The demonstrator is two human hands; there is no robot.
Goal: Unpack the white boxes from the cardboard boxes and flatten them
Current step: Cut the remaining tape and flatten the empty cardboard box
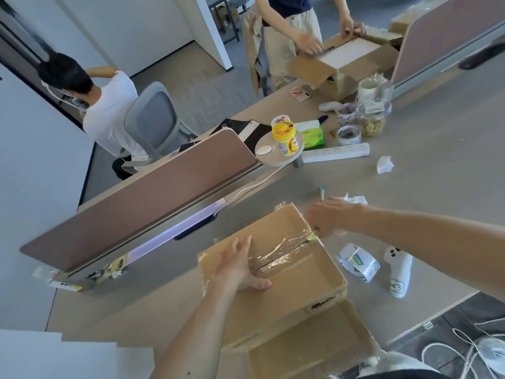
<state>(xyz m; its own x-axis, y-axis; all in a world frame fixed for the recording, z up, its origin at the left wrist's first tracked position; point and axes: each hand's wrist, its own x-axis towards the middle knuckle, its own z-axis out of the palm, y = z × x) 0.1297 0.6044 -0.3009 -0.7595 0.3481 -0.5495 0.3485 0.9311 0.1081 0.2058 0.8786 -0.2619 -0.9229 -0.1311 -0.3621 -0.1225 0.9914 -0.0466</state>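
Note:
A closed cardboard box (297,283) lies on the desk in front of me, its top seam covered with clear tape (284,254). My left hand (240,265) presses flat on the box top, fingers spread. At the far end of the seam, my right hand (326,218) grips a small yellowish-green tool (312,236) against the tape. A second cardboard box (308,348) sits lower, against the near side. White boxes (68,356) are stacked at the bottom left.
Another person across the desk handles an open cardboard box (352,65) with a white box inside. A tape roll (359,265) and a white controller (397,272) lie right of my box. A power strip (336,152), jars, crumpled tissues and a desk divider (142,192) are nearby.

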